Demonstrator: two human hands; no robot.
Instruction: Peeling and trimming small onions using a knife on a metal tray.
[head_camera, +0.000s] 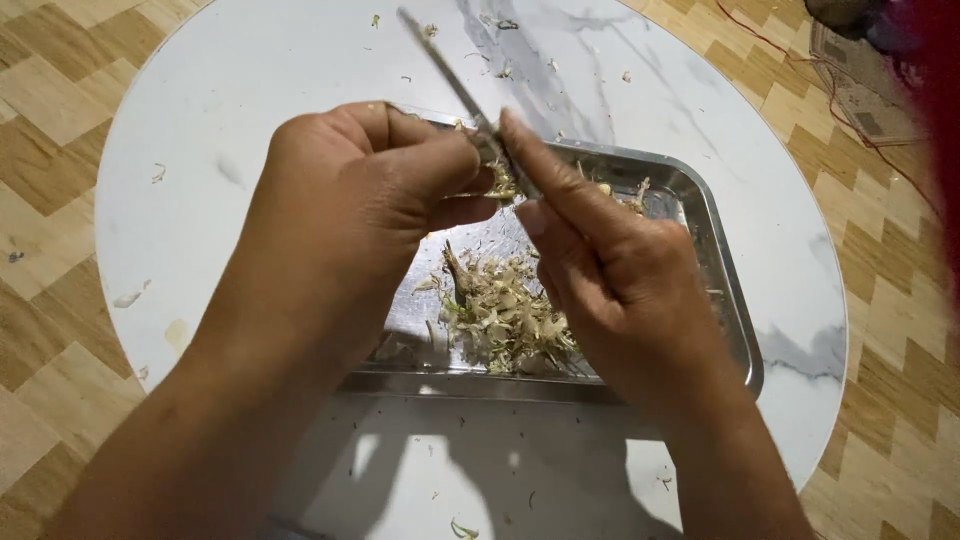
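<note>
Left hand: your left hand (345, 215) is curling into a loose fist over the far left corner of the tray, thumb pressing toward the forefinger; whatever it is pinching is mostly hidden, though a small pale plant piece (500, 182) is showing just beyond the thumb tip.
Right hand: your right hand (610, 270) is closing around the handle of a knife, forefinger stretching along it toward the left hand; the handle itself is hidden in your palm.
Knife: the thin knife blade (445, 70) is slanting up and away to the far left, blurred, its lower end meeting the plant piece between your two hands.
Tray: a rectangular steel tray (725, 270) is sitting on the table beneath both hands, its right rim and near edge showing.
Trimmings: a heap of pale, shredded plant trimmings (505, 315) is lying in the middle of the tray, directly under your hands, with a few scraps toward the far right corner.
Table: a round white marble-patterned table (200, 150) is carrying the tray, with small green and pale flecks scattered over it.
Floor: a wood-pattern tiled floor (50, 330) is surrounding the table.
Far right: a red cord (800, 60) is trailing across the floor.
</note>
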